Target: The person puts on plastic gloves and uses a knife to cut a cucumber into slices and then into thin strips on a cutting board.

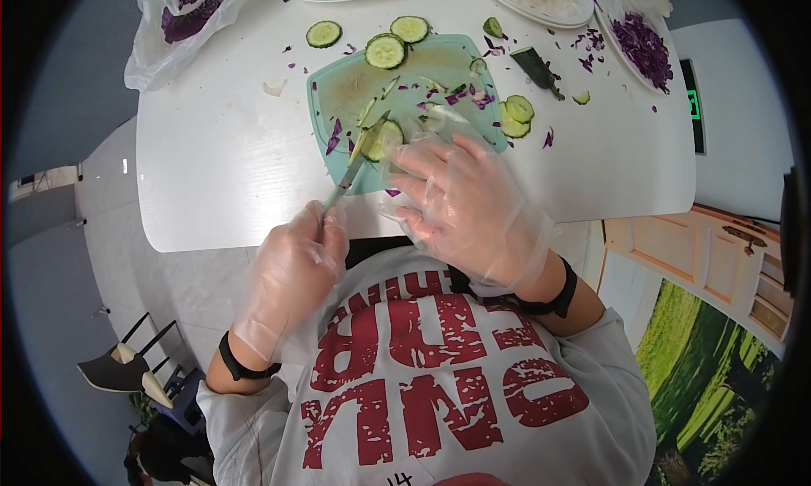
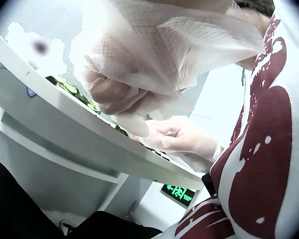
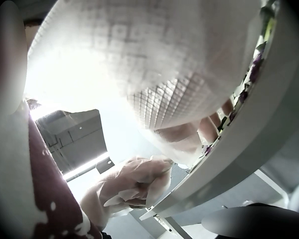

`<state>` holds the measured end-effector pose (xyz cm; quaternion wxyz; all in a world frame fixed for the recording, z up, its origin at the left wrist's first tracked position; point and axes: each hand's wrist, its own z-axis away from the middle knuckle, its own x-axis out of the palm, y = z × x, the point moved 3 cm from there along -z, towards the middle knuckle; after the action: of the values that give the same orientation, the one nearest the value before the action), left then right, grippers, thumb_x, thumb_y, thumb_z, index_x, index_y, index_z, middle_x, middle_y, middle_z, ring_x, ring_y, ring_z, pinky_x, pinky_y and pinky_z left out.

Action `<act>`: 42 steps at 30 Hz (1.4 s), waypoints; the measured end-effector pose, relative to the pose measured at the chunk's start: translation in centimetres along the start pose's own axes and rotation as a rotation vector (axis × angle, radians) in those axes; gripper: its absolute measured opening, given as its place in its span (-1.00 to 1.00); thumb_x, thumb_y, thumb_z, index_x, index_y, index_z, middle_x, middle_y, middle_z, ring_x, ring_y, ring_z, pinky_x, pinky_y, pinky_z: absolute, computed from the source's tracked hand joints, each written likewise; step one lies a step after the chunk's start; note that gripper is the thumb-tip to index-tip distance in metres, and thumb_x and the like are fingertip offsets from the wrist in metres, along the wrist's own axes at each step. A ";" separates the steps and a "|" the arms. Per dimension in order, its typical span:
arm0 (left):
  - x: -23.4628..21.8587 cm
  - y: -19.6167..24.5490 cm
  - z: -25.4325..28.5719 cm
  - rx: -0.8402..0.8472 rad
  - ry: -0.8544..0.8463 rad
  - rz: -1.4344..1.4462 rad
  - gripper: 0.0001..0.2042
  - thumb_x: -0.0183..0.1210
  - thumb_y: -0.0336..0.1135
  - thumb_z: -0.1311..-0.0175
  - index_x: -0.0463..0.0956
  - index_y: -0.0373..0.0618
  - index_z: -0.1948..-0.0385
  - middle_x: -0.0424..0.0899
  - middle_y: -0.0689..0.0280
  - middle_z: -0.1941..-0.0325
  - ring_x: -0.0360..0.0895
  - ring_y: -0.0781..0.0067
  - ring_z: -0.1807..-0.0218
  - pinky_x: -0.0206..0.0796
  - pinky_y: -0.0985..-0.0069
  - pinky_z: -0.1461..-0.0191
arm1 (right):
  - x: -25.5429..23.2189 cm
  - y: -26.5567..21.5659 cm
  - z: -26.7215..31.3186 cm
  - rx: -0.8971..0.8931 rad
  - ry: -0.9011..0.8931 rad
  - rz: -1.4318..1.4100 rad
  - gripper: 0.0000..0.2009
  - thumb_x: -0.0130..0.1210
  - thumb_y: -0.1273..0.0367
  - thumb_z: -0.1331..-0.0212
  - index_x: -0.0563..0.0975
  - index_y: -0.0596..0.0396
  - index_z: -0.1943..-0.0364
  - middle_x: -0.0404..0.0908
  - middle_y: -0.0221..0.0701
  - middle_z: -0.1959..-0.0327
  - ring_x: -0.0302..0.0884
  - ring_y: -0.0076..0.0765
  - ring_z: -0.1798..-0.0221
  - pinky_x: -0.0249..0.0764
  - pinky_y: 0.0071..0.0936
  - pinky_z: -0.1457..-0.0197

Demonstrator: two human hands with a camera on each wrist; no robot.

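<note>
In the head view my left hand (image 1: pixel 296 270), in a clear plastic glove, grips the handle of a small knife (image 1: pixel 349 175). The blade points away from me over the green cutting board (image 1: pixel 325 97) and overlaps a cucumber slice (image 1: pixel 389 138). My gloved right hand (image 1: pixel 469 203) lies over the board's near right part, fingers extended loosely towards that slice, fingertips right beside it. Thin cucumber strips and purple cabbage shreds (image 1: pixel 334 135) are scattered over the board. In the left wrist view the left hand (image 2: pixel 124 84) is curled, its knife hidden.
More cucumber slices (image 1: pixel 323 35) lie around the board, with a cucumber end (image 1: pixel 534 67) to its right. Plates stand at the back, one holding shredded purple cabbage (image 1: pixel 642 51). A plastic bag (image 1: pixel 160 59) with cabbage sits back left. The white table (image 1: pixel 211 190) ends close before me.
</note>
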<state>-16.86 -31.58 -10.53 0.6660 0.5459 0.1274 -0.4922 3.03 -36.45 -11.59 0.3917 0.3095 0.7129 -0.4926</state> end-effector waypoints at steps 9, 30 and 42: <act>-0.1 0.5 -0.2 0.029 0.036 -0.099 -0.75 0.09 -0.30 -0.42 0.45 -0.25 0.48 0.50 -0.05 0.68 0.50 -0.18 0.59 0.33 0.10 0.49 | 0.0 -0.1 -0.1 0.000 0.013 0.013 -0.74 0.30 0.32 -0.07 0.67 0.01 0.13 0.51 -0.46 -0.16 0.46 -0.28 -0.21 0.28 -0.12 -0.34; -0.8 1.5 -1.2 0.075 0.222 -0.102 -0.74 0.08 -0.24 -0.45 0.42 -0.20 0.45 0.50 0.07 0.71 0.53 -0.05 0.62 0.38 0.20 0.50 | -0.2 0.1 0.4 -0.041 0.043 0.031 -0.70 0.32 0.31 -0.06 0.66 0.03 0.09 0.53 -0.45 -0.14 0.50 -0.28 -0.15 0.37 -0.11 -0.25; -2.5 1.0 -1.1 0.455 0.397 -0.330 -0.90 0.27 -0.40 -0.27 0.53 -0.16 0.32 0.58 0.12 0.47 0.58 0.03 0.45 0.42 0.25 0.35 | -4.6 1.2 -0.8 -0.131 0.181 0.112 -0.58 0.40 0.35 0.08 0.66 0.03 0.03 0.60 -0.42 -0.08 0.51 -0.20 0.07 0.45 -0.20 -0.05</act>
<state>-16.89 -29.41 -8.59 0.4008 0.7374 0.2282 -0.4935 6.15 -35.52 -7.98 0.3718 0.3660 0.7575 -0.3923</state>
